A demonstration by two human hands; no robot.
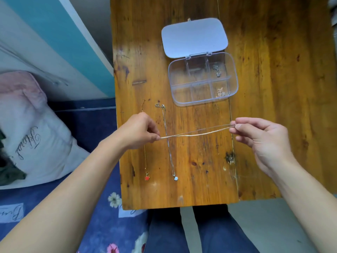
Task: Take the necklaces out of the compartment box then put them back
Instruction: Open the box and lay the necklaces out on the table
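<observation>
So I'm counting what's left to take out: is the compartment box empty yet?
Not empty. The open compartment box holds a silver chain in its far right cell and a gold one in the near right; the other cells look empty.

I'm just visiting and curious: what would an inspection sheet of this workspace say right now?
Surface: wooden table, worn and stained.
Job's things: clear compartment box, lid open flat; two right-hand compartments hold small chains, the others look empty. Red-pendant necklace and pale-pendant necklace lie stretched side by side on the table. A third chain is held taut between both hands, crossing above the pale-pendant necklace.
Clutter: nothing seen.
Hands: left hand and right hand each pinch one end of the chain.
Cables: nothing seen.
Surroundings: pillow and blue floral bedding on the left.
</observation>
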